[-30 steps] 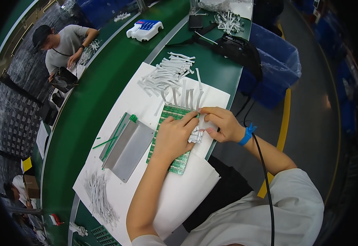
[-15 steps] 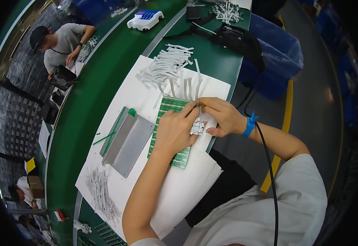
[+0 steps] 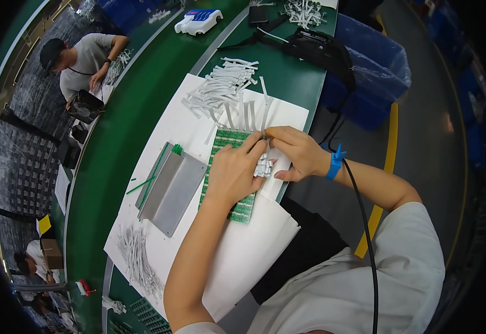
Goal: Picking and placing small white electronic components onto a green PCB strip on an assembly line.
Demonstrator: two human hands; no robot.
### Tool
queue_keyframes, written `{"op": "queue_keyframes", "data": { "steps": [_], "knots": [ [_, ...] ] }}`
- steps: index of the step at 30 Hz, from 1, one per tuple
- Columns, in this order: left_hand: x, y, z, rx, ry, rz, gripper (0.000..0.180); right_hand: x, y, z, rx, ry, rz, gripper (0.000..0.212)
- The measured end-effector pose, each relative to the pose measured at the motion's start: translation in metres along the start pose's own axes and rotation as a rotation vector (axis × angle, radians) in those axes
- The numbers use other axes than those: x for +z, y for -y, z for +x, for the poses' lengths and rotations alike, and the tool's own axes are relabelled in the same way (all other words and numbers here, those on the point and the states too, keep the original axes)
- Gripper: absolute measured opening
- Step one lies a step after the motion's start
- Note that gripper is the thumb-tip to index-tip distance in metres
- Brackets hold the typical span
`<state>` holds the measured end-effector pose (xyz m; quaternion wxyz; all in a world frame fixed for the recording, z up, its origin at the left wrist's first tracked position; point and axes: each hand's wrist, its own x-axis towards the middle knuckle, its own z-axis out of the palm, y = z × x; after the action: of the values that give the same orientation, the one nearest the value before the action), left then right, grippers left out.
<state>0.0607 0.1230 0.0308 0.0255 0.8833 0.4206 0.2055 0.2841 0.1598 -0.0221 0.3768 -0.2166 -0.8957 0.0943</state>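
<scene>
A green circuit board panel (image 3: 245, 210) lies on white paper under my left hand (image 3: 231, 172). Short white flat cables (image 3: 246, 116) stand out from its far edge. A bundle of the same white flat cables (image 3: 263, 166) shows between my left thumb and fingers, partly covered by that hand. My left fingertips press at the panel's far right corner. There my right hand (image 3: 298, 151) pinches the low end of an upright white flat cable (image 3: 266, 106); the exact contact is hidden by the fingers. A blue strap (image 3: 336, 161) circles my right wrist.
Loose white cables (image 3: 218, 86) are heaped beyond the panel, and another pile (image 3: 137, 259) lies near left. A grey metal angled plate (image 3: 176, 192) with green strips sits left. Black bag (image 3: 321, 50) and blue bin (image 3: 374, 78) stand far right. A cord (image 3: 365, 222) trails past my right arm.
Both hands remain at the panel's far right corner, with only slight finger movement. The whole scene has shifted a little in the picture.
</scene>
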Motion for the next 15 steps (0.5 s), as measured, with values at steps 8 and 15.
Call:
{"op": "queue_keyframes", "data": {
  "steps": [8,15],
  "knots": [
    [-0.002,0.001,-0.006,0.003,-0.056,0.006,0.045,0.003,0.008,0.015,0.463,-0.223,0.411,0.025],
    [-0.001,0.001,-0.004,0.006,-0.099,-0.002,0.041,0.016,0.015,0.049,0.584,-0.412,0.240,0.013]
  ]
}}
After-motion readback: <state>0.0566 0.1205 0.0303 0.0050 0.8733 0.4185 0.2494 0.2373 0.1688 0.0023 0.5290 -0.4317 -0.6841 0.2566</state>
